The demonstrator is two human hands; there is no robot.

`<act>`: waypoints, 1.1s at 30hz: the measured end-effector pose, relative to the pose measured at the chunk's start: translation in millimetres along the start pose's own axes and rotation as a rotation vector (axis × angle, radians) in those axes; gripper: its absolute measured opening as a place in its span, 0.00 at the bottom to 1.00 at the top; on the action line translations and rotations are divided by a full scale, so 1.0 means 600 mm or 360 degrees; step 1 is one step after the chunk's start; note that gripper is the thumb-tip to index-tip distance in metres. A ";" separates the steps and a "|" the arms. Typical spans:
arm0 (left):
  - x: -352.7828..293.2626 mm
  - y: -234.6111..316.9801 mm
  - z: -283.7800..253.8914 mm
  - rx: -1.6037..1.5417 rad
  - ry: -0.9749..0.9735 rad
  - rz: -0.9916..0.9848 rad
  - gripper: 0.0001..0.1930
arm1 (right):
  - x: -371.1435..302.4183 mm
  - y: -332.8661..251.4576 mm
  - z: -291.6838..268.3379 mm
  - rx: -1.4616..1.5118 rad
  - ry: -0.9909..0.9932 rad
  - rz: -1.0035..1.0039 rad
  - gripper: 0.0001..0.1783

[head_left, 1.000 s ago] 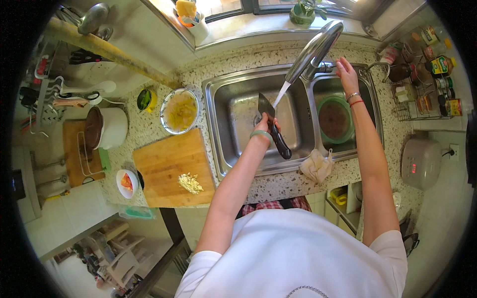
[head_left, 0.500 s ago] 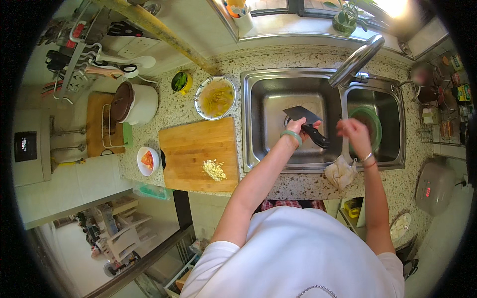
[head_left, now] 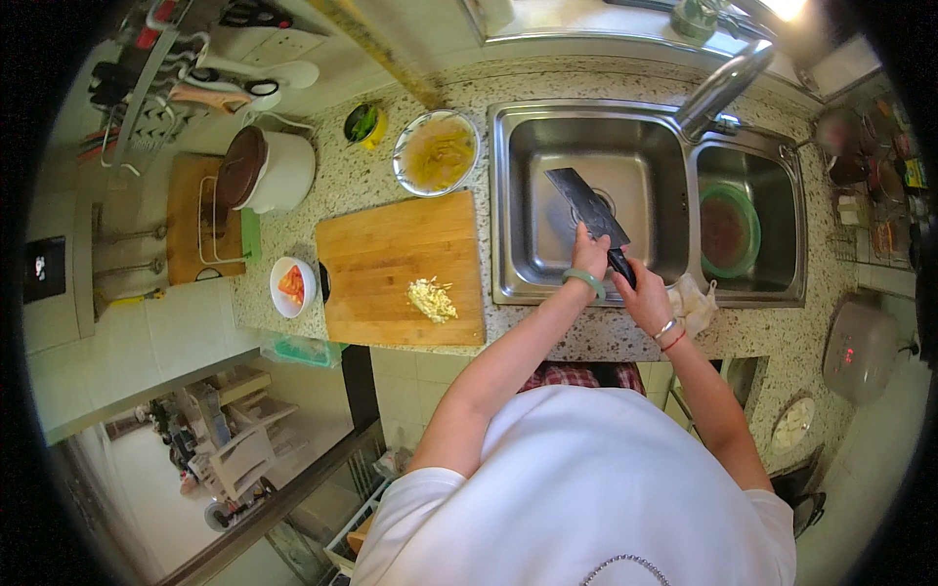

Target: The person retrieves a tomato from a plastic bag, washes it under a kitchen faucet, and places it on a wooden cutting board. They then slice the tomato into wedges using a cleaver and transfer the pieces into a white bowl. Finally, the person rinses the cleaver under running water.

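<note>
Over the large left basin of the steel sink [head_left: 500,210], I hold a kitchen cleaver [head_left: 584,200] with a dark blade and black handle. The blade points away from me and to the left. My right hand [head_left: 645,298] is closed around the handle. My left hand [head_left: 590,256], below a green bangle, grips the cleaver where blade and handle meet; some of its fingers are hidden. A pale cloth [head_left: 694,307] hangs at the sink's front edge, just beside my right hand.
Left of the sink lies a wooden cutting board [head_left: 391,249] with a chopped pale-yellow heap [head_left: 431,301]. Around it are a white bowl of red pieces [head_left: 292,285], a bowl of yellowish food in liquid [head_left: 437,153] and a yellow cup [head_left: 367,126]. A faucet [head_left: 728,88] overhangs the sink; a green basin [head_left: 752,234] sits at right.
My right hand has come from over the right basin to the cleaver's handle and taken hold. The cleaver has turned, its blade now pointing farther away. The whole view has shifted slightly.
</note>
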State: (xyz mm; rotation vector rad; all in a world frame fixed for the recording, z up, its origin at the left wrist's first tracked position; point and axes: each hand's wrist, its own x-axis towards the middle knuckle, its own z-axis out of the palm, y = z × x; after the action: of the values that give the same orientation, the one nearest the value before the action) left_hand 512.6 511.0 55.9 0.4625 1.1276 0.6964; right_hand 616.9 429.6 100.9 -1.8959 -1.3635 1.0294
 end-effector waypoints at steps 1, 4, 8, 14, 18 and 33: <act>-0.003 -0.002 -0.021 0.0221 0.0011 0.0163 0.12 | -0.007 0.000 0.006 -0.0101 0.0044 -0.0019 0.18; -0.029 -0.007 -0.075 0.0756 0.0373 0.0330 0.19 | -0.025 -0.007 0.010 -0.0299 0.0102 -0.0157 0.17; -0.059 -0.006 -0.169 0.0110 0.0227 -0.0272 0.18 | -0.035 -0.021 0.021 -0.0516 0.0111 -0.0549 0.17; -0.110 -0.022 -0.249 -0.0317 0.0117 -0.0289 0.09 | 0.026 -0.099 0.125 -0.0799 -0.0064 -0.0816 0.20; -0.131 0.010 -0.301 -0.0216 -0.0086 -0.0338 0.09 | 0.076 -0.159 0.230 -0.0853 -0.0132 -0.1082 0.22; -0.175 0.084 -0.390 0.0311 -0.0739 -0.0444 0.12 | 0.070 -0.228 0.344 -0.0583 0.0239 -0.0809 0.22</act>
State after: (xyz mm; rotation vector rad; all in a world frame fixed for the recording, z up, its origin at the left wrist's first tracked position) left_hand 254.7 470.0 71.0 0.5839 0.7992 0.2157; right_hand 381.3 515.8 91.0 -1.6807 -1.9037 0.3996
